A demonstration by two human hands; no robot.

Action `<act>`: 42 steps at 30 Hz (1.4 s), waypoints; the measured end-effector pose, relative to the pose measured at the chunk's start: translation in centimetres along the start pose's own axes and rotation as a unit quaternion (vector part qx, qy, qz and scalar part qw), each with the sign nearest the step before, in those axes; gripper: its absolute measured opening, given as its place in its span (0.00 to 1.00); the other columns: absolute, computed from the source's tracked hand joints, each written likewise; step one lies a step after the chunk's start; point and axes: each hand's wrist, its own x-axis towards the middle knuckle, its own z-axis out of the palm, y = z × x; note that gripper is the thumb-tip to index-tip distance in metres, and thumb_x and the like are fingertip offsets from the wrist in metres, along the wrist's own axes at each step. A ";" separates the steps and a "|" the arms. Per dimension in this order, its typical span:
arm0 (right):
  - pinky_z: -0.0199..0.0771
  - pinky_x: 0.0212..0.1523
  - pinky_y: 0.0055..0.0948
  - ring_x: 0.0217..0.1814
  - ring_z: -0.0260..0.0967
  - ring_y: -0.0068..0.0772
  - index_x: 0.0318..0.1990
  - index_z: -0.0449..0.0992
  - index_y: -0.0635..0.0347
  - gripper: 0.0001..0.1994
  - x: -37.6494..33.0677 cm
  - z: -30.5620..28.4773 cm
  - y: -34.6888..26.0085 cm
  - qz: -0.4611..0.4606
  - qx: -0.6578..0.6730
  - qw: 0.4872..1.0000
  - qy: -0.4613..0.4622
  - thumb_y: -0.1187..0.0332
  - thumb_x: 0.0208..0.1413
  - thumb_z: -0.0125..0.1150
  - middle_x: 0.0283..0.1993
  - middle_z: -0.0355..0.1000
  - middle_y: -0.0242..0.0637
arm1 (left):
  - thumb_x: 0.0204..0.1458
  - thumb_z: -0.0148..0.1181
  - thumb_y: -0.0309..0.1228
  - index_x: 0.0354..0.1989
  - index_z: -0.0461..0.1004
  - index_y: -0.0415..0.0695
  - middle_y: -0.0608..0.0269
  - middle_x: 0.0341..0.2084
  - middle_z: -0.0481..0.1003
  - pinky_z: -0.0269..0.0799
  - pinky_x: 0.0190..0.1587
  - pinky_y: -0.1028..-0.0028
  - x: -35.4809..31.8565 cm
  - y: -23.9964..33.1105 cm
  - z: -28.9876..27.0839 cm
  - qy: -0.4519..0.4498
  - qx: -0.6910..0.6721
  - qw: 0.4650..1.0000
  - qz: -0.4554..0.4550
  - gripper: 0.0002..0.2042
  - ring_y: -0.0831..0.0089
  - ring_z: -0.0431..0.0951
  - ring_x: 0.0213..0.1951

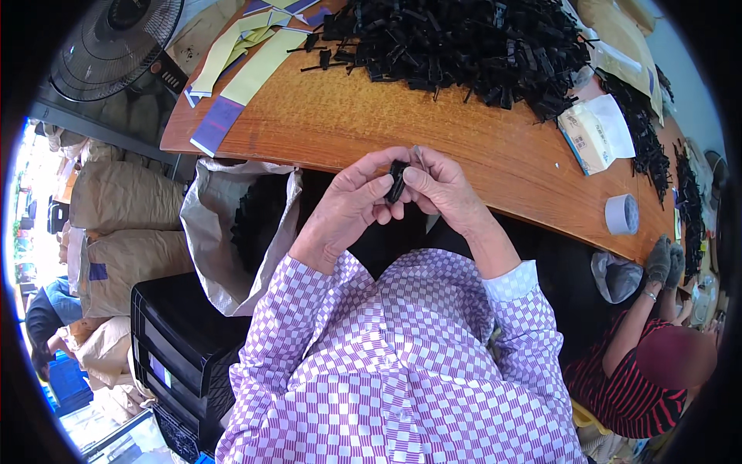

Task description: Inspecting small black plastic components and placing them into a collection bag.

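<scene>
Left hand [346, 207] and right hand [442, 188] jointly pinch one small black plastic part [397, 180]; black parts pile [464, 42] lies beyond them on the desk [348, 124].

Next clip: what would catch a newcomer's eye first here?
At centre, the left hand and right hand pinch one small black plastic piece between them at the edge of a wooden table. Behind them a big heap of black pieces fills the tabletop, with yellow paper strips to its left.
</scene>
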 end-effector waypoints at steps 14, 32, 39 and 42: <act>0.46 0.15 0.13 0.18 0.52 0.10 0.47 0.69 0.60 0.16 0.1 2.9 1.2 -0.015 -0.110 0.991 0.072 0.56 0.63 0.49 0.25 0.63 0.23 | 0.58 0.45 0.19 0.57 0.65 0.41 0.59 0.41 0.74 0.75 0.35 0.77 -1.1 -1.0 0.0 0.146 0.452 0.870 0.129 0.18 0.75 0.78 0.37; 0.44 0.12 0.14 0.15 0.48 0.11 0.56 0.63 0.54 0.15 2.4 7.4 2.4 0.029 -0.064 0.994 0.083 0.61 0.66 0.43 0.20 0.55 0.20 | 0.56 0.49 0.19 0.51 0.69 0.40 0.47 0.38 0.75 0.74 0.38 0.70 -2.0 -0.7 -1.7 0.258 0.477 0.798 0.263 0.14 0.56 0.79 0.39; 0.58 0.20 0.18 0.20 0.57 0.15 0.51 0.67 0.57 0.13 4.3 3.3 1.6 0.024 -0.228 0.973 -0.033 0.62 0.63 0.51 0.22 0.61 0.22 | 0.56 0.48 0.18 0.55 0.64 0.43 0.51 0.37 0.75 0.74 0.36 0.72 -1.3 -1.3 -2.7 0.214 0.450 0.838 0.222 0.17 0.63 0.79 0.37; 0.67 0.28 0.26 0.25 0.65 0.26 0.45 0.67 0.61 0.18 5.8 0.7 -1.7 -0.095 -0.515 0.847 0.094 0.59 0.55 0.61 0.24 0.67 0.31 | 0.60 0.46 0.23 0.57 0.62 0.46 0.57 0.35 0.74 0.74 0.36 0.75 -1.8 -2.1 -2.9 0.223 0.257 0.931 0.129 0.16 0.69 0.79 0.36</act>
